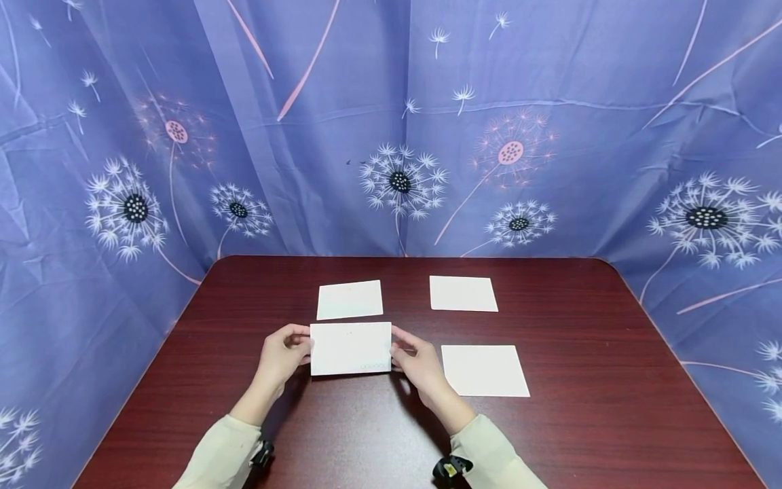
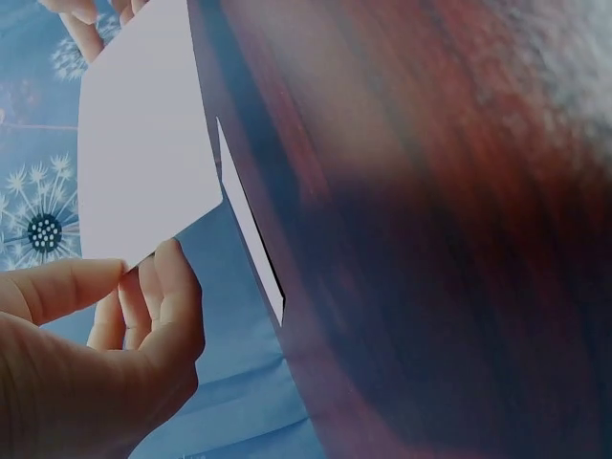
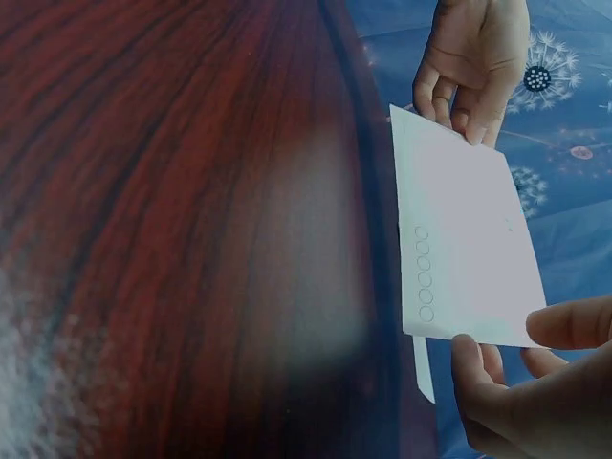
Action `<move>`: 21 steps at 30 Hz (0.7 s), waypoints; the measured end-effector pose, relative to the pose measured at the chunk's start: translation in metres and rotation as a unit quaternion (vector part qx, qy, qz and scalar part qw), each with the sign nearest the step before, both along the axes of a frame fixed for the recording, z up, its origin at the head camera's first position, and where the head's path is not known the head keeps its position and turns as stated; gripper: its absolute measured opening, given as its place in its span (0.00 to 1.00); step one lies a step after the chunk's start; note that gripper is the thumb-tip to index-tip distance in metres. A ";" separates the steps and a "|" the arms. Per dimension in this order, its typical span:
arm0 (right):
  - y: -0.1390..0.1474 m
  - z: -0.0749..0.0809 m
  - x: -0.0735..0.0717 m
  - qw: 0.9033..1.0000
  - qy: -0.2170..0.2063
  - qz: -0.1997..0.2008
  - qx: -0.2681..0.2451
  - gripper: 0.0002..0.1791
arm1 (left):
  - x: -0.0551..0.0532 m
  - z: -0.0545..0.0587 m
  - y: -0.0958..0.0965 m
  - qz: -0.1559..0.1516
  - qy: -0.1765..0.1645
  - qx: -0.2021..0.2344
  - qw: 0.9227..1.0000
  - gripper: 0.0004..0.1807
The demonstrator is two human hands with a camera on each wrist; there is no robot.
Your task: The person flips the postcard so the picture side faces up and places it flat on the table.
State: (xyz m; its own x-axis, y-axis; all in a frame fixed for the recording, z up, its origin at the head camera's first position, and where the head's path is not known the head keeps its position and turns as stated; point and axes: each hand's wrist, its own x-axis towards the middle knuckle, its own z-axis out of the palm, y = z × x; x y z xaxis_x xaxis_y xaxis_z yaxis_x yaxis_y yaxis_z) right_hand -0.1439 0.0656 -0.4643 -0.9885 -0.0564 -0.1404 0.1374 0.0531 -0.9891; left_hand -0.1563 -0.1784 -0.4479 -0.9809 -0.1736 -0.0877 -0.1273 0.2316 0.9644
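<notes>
Both hands hold a white card (image 1: 351, 348) by its short ends, tilted up over the table. A row of small printed circles runs near one edge, shown best on the card (image 3: 469, 239) in the right wrist view. My left hand (image 1: 282, 356) pinches the left end between thumb and fingers; in the left wrist view this hand (image 2: 124, 325) grips near a corner. At the opposite end, my right hand (image 1: 419, 363) pinches with thumb and fingers. The right wrist view has that hand (image 3: 535, 382) at the bottom right.
Behind the held card lies another white card (image 1: 349, 300). Two more, a far one (image 1: 463, 293) and a near one (image 1: 485, 371), lie to the right. The dark red wooden table (image 1: 201, 380) meets a blue dandelion-print curtain (image 1: 342, 81) at its back and sides.
</notes>
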 end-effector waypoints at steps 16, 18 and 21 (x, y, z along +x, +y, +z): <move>-0.003 0.003 0.000 0.997 0.007 -0.024 -0.074 0.22 | -0.002 -0.004 0.005 0.035 0.023 0.049 0.998 0.10; -0.004 0.004 0.001 0.995 0.010 -0.026 -0.093 0.22 | -0.002 -0.004 0.006 0.045 0.026 0.064 0.997 0.10; -0.004 0.005 0.001 0.992 0.008 -0.033 -0.120 0.24 | -0.003 -0.004 0.006 0.053 0.028 0.089 0.994 0.10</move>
State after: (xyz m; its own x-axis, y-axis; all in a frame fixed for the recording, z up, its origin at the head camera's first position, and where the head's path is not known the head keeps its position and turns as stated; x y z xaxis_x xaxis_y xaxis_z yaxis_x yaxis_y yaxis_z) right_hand -0.1432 0.0613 -0.4597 -0.9932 -0.0206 -0.1148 0.1166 -0.1921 -0.9744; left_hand -0.1589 -0.1722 -0.4516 -0.9621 -0.2629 -0.0727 -0.0877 0.0456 0.9951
